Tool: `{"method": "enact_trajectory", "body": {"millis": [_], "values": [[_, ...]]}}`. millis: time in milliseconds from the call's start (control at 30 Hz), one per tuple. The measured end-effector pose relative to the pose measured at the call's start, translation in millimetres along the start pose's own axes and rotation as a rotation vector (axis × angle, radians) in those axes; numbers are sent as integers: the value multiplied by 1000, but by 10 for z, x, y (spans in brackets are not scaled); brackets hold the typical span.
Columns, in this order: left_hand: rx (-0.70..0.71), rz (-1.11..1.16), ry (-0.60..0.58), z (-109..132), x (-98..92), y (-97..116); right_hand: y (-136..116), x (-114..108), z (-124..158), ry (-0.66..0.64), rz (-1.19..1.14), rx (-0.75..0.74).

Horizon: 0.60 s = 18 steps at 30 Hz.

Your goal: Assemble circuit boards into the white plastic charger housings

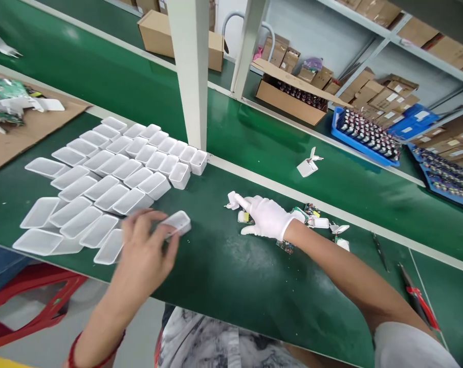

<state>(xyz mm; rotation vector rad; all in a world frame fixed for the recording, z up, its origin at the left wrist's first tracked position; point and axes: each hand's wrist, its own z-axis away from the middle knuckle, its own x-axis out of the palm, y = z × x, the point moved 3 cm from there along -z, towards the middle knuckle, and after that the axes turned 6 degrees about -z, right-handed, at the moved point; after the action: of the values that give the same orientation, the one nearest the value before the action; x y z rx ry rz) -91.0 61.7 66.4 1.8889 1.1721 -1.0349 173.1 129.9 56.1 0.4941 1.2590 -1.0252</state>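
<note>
Tubs (127,169) on green bench (250,286), perhaps matted

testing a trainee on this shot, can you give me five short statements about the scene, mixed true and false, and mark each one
1. The right hand wears a white glove. True.
2. The left hand is gloved as well. False: it is bare.
3. The rows of white cases stand on the left part of the bench in the picture. True.
4. The pliers lie among those cases. False: the pliers lie at the right of the picture, well apart from them.
5. The open cardboard box is to the right of the blue tray in the picture. False: the open cardboard box is left of the blue tray.
</note>
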Motion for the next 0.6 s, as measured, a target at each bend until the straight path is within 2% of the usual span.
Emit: {"method": "enact_trajectory", "body": {"millis": [100, 200, 233, 300, 400, 433, 533, 600], "values": [[46, 203, -125, 130, 80, 354, 10, 70, -97, 31, -46, 35], [-10, 385, -304, 289, 157, 595, 92, 46, -85, 61, -98, 72], [-36, 454, -366, 331, 165, 638, 121, 24, -40, 86, -187, 87], [-67, 589, -459, 382, 152, 674, 158, -19, 109, 162, -578, 91], [-47, 687, -540, 391, 149, 674, 150, -34, 413, 287, -1342, 37], [-27, 698, -561, 387, 174, 680, 127, -18, 511, 314, -1490, 15], [-12, 746, -598, 375, 332, 751, 21, 93, 742, 380, -1688, -19], [-77, 777, -594, 372, 460, 817, -61, 200, 835, 427, -1739, -30]]}}
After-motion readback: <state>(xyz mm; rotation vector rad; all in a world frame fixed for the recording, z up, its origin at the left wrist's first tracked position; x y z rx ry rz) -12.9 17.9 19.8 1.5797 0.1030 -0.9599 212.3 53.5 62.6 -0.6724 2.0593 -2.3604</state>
